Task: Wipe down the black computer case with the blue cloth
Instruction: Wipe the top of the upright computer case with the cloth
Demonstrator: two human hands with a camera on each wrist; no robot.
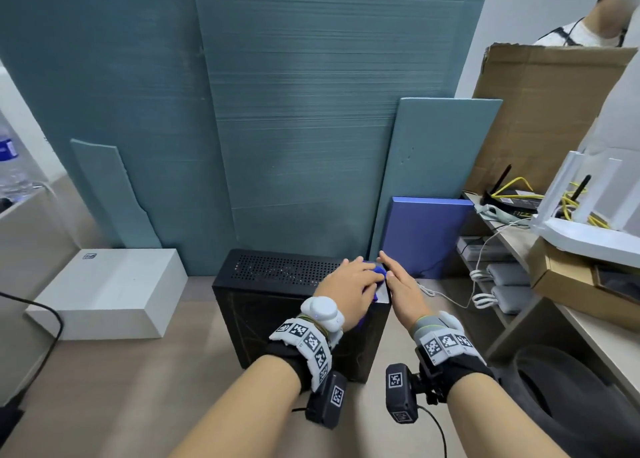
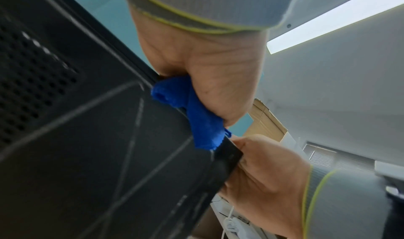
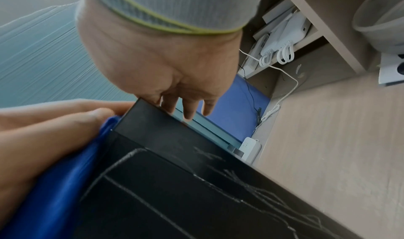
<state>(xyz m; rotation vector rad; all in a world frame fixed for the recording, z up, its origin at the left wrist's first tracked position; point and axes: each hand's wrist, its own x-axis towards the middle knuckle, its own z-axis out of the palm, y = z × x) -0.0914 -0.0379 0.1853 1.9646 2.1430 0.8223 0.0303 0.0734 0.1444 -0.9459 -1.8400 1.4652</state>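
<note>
At lower centre, the left hand (image 1: 349, 284), fingers flat, presses the blue cloth (image 1: 379, 271) onto the black computer case (image 1: 277, 305) at its top right corner, while the right hand (image 1: 403, 284), fingers straight, touches that edge.

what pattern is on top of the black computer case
A grid of small vent holes covers the top of the black computer case; clearest in the head view.

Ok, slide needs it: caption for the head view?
Left hand presses blue cloth onto black computer case; right hand touches its edge.
</note>
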